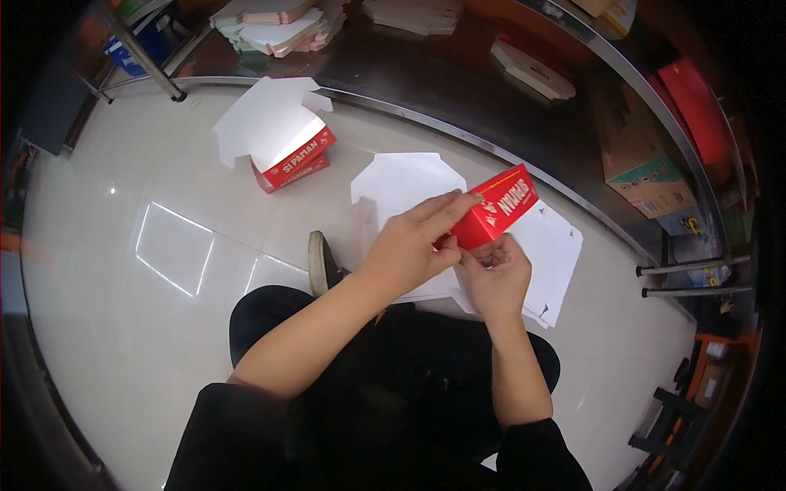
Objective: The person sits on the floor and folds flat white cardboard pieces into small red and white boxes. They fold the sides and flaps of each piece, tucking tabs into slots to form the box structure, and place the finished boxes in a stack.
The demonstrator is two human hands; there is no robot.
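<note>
Corner-folding seems in hand: the left hand (412,247) and right hand (499,277) both grip the red carton (506,209), over white carton blanks (558,260) on the floor (180,335) near the steel shelf edge (442,128). Next likely calls for tucking its flap.

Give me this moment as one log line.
left hand: gripping red carton panel | right hand: at panel's lower edge | beneath: white carton blank | ahead left: stacked red cartons

From here the left hand (409,245) hides one end of the red printed carton (506,206) at two o'clock, and the left forearm (319,335) covers part of the shoe (318,262) at nine.
</note>
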